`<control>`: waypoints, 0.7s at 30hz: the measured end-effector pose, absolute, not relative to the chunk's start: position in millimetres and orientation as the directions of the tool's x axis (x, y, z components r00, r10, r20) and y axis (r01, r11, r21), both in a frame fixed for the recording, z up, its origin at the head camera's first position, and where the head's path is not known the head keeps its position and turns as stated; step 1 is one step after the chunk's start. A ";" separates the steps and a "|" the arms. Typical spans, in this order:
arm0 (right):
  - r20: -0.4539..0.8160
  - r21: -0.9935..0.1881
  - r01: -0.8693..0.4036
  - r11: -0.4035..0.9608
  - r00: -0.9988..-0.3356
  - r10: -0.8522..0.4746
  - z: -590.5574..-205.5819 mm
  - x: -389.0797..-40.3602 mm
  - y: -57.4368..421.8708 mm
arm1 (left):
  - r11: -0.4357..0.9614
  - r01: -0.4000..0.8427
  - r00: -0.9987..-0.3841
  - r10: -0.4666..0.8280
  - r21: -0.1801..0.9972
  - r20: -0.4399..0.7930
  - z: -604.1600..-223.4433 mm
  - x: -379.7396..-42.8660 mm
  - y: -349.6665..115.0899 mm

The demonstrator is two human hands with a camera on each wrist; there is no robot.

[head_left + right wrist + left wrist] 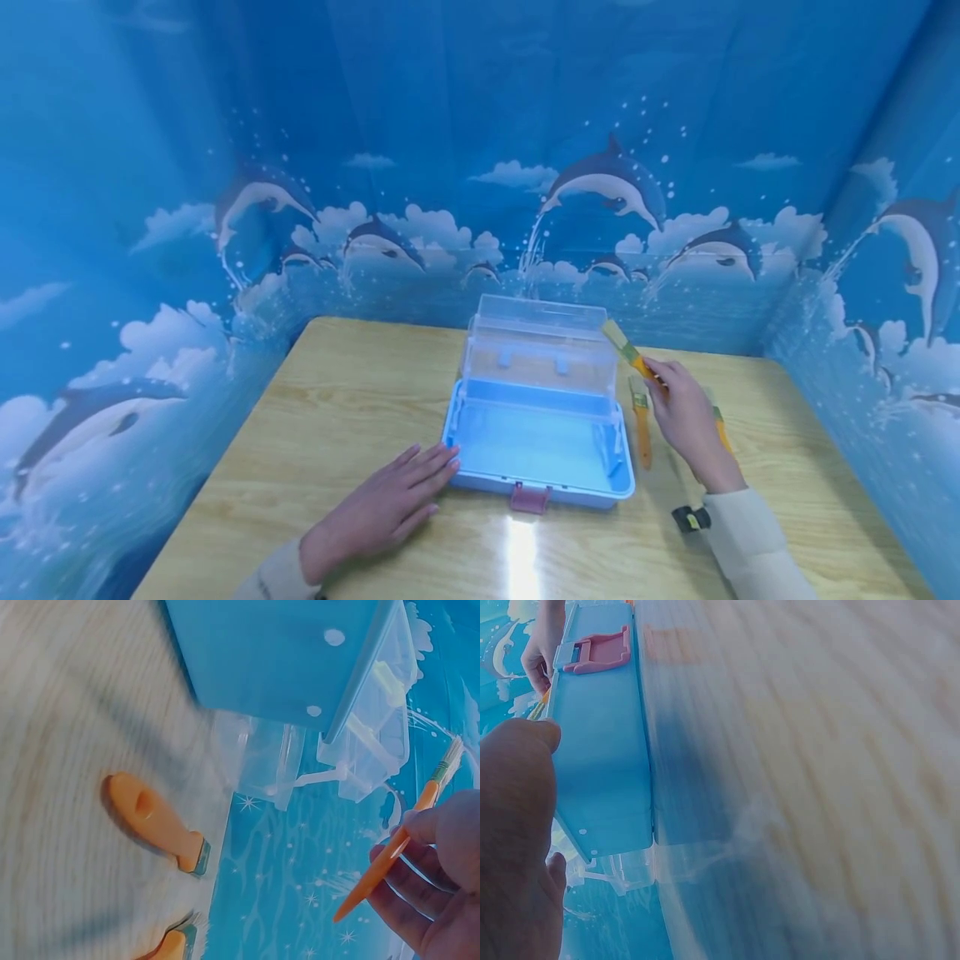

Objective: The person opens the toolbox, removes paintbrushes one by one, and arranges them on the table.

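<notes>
A blue plastic storage box stands on the table with its clear lid raised toward the back. My left hand has its fingers extended, their tips touching the box's left front corner. To the right of the lid, my right hand pinches a flat paintbrush by its orange handle, bristles pointing up and left. In the right wrist view the thumb and fingers close on that handle. A second paintbrush lies beside the box's right side. Another paintbrush lies partly hidden behind the right hand.
The wooden table meets a dolphin-printed cloth at its back and sides. A pink latch hangs at the box's front. A black strap piece sits by the right sleeve.
</notes>
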State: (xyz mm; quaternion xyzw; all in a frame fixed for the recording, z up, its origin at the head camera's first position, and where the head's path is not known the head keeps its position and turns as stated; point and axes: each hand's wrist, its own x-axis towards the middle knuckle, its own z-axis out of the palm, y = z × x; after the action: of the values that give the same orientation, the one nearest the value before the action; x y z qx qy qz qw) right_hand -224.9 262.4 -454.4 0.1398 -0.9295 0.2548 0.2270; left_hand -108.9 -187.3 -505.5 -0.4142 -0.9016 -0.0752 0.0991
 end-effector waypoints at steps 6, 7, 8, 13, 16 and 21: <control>0.485 -0.417 -0.362 0.834 -0.864 -0.132 -458.2 -220.9 267.1 | 0.646 0.762 -0.635 0.733 0.041 0.246 -505.5 -108.7 -187.6; 0.484 -0.419 -0.358 0.835 -0.866 -0.128 -459.0 -220.2 268.3 | 0.647 0.762 -0.636 0.732 0.043 0.245 -505.3 -108.6 -187.5; 0.482 -0.419 -0.354 0.836 -0.867 -0.126 -459.7 -219.7 269.4 | 0.646 0.762 -0.635 0.732 0.045 0.245 -505.3 -108.5 -187.5; 0.473 -0.416 -0.338 0.844 -0.873 -0.116 -461.5 -217.6 274.2 | 0.641 0.766 -0.630 0.733 0.052 0.256 -504.7 -108.3 -187.7; 0.472 -0.415 -0.333 0.847 -0.874 -0.113 -462.1 -216.5 277.0 | 0.641 0.766 -0.629 0.734 0.049 0.257 -504.6 -108.8 -187.9; 0.460 -0.419 -0.317 0.850 -0.882 -0.102 -463.0 -214.0 282.7 | 0.641 0.766 -0.629 0.735 0.044 0.252 -504.4 -109.6 -187.6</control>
State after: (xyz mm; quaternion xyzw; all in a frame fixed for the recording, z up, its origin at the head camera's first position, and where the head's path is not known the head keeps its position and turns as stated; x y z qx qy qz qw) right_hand -214.0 282.7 -463.0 0.1120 -0.9374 0.2495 0.2155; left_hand -109.6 -187.6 -504.4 -0.4172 -0.8996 -0.0733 0.1058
